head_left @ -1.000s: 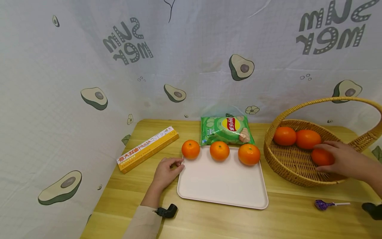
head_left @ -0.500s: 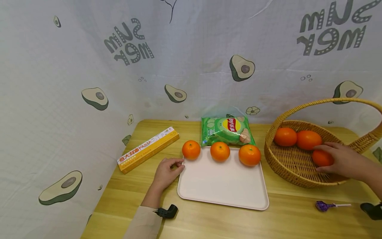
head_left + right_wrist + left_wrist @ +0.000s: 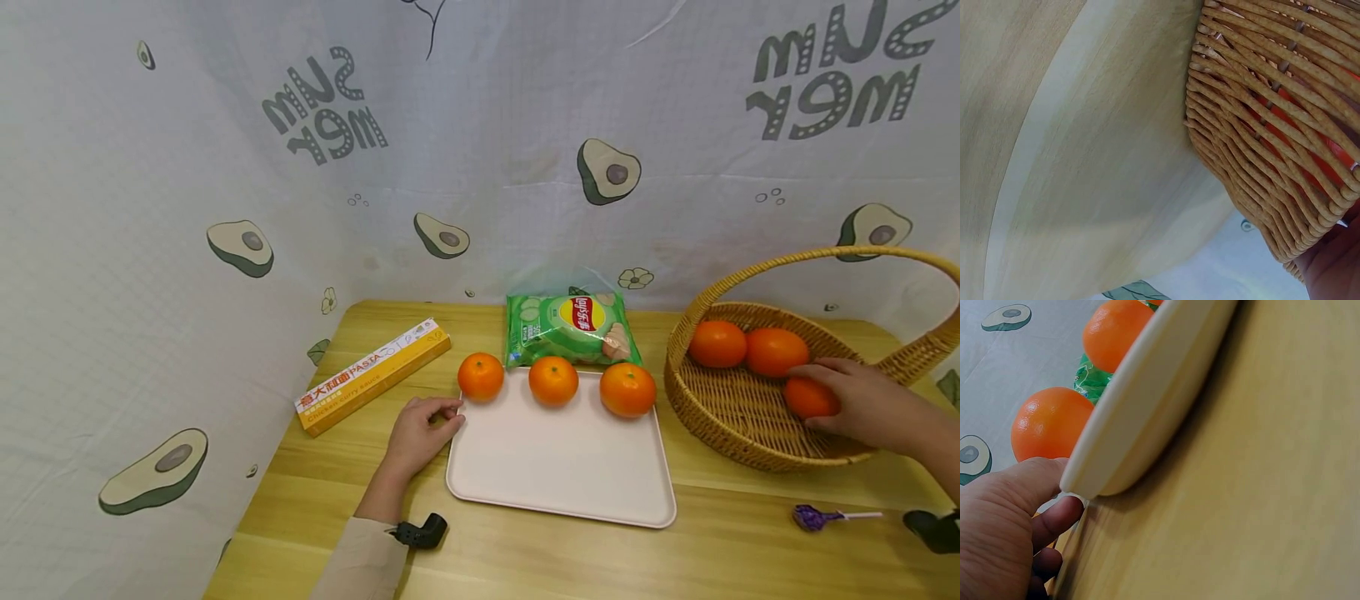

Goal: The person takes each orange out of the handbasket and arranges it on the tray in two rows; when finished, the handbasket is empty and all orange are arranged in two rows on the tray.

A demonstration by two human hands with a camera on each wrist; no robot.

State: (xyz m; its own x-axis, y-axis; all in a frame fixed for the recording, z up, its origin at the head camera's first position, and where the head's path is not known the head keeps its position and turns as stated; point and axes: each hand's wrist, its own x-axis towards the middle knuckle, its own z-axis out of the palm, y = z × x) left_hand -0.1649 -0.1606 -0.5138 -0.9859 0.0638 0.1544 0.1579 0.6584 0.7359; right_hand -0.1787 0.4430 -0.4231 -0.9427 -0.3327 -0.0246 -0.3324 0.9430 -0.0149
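Observation:
In the head view, a white tray [image 3: 561, 467] lies on the table with three oranges [image 3: 553, 382] in a row along its far edge. My left hand [image 3: 420, 433] is at the tray's left edge. Up close in the left wrist view, the thumb [image 3: 1038, 478] rests on the rim and the fingers curl beside it. Over on the right, my right hand [image 3: 862, 400] reaches into a wicker basket [image 3: 738, 417], fingers and thumb curled round an orange [image 3: 808, 398]. Two more oranges [image 3: 776, 352] lie behind it. The right wrist view shows mostly the basket's woven side [image 3: 1260, 125].
A green bag of chips [image 3: 570, 329] lies behind the tray. To the left is a yellow and white pasta box [image 3: 371, 375]. A purple-wrapped lollipop [image 3: 813, 517] lies in front of the basket. The basket's handle [image 3: 817, 252] arches over the fruit.
My right thumb has drawn in slightly against the orange in the basket. The left hand and the tray have stayed where they were.

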